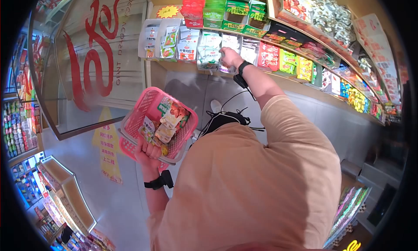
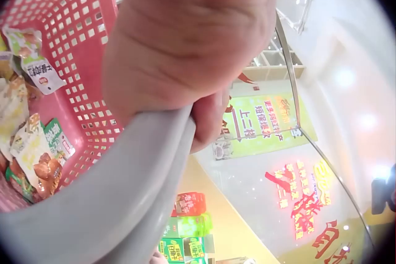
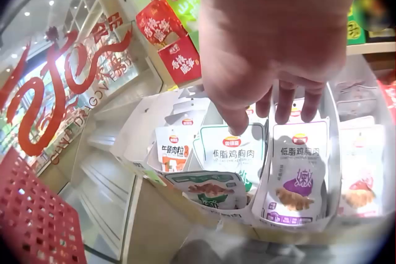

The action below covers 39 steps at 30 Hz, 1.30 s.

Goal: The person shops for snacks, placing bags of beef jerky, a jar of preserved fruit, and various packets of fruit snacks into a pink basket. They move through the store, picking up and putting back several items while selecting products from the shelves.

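Observation:
My left hand grips the grey handles of a pink plastic shopping basket, which hangs tilted beside my body. Several snack packets lie inside it. My right hand reaches to a row of white bins on the shelf. In the right wrist view its fingers hang down at the top edge of a white snack packet with purple print. The thumb comes down over the neighbouring packet with green print. No packet is lifted out of its bin.
Red and green snack boxes stand behind the bins. The shelf curves away right with red, green and yellow packets. A glass panel with red lettering stands at left, near a yellow floor sign. Another display case is lower left.

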Each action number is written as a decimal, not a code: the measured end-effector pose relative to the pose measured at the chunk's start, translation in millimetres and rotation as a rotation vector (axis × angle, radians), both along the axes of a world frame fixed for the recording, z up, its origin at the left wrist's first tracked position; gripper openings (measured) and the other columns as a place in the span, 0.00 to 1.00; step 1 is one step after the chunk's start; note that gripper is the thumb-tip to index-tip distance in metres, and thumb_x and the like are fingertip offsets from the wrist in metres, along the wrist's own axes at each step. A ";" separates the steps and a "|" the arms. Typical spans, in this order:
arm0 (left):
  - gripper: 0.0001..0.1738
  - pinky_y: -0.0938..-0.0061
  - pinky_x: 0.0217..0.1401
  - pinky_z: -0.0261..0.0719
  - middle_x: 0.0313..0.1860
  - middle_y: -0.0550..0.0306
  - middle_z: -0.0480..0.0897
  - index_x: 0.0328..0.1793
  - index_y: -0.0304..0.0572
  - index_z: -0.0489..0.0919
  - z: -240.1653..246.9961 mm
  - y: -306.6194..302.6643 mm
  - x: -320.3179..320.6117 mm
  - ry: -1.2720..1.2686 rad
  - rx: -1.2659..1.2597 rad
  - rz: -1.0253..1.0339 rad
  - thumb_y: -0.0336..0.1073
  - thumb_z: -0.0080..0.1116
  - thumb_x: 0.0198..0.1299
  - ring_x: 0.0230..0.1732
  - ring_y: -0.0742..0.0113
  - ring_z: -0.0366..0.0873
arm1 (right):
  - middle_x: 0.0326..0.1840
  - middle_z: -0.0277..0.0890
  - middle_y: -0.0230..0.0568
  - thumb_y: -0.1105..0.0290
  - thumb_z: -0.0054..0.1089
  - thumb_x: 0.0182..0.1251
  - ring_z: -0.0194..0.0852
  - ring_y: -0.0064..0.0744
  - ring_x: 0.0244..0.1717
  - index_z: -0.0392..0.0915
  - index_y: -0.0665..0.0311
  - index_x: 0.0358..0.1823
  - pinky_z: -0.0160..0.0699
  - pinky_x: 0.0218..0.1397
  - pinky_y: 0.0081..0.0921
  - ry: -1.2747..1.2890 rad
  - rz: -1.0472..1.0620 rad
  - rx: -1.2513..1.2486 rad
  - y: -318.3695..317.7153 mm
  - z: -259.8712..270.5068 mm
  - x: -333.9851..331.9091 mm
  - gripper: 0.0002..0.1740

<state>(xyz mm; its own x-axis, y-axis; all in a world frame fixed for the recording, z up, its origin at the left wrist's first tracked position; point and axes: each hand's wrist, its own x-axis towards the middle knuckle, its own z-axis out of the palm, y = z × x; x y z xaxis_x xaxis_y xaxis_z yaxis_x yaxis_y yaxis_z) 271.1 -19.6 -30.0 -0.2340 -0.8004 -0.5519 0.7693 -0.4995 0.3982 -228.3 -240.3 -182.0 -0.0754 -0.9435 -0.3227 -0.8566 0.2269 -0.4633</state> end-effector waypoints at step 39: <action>0.17 0.59 0.45 0.72 0.20 0.67 0.64 0.26 0.54 0.65 -56.2 -0.5 -76.7 -0.092 0.293 -0.352 0.45 0.52 0.68 0.29 0.67 0.68 | 0.47 0.79 0.42 0.70 0.61 0.68 0.77 0.30 0.50 0.69 0.68 0.58 0.79 0.52 0.29 -0.666 -0.486 -0.498 227.2 103.5 12.7 0.20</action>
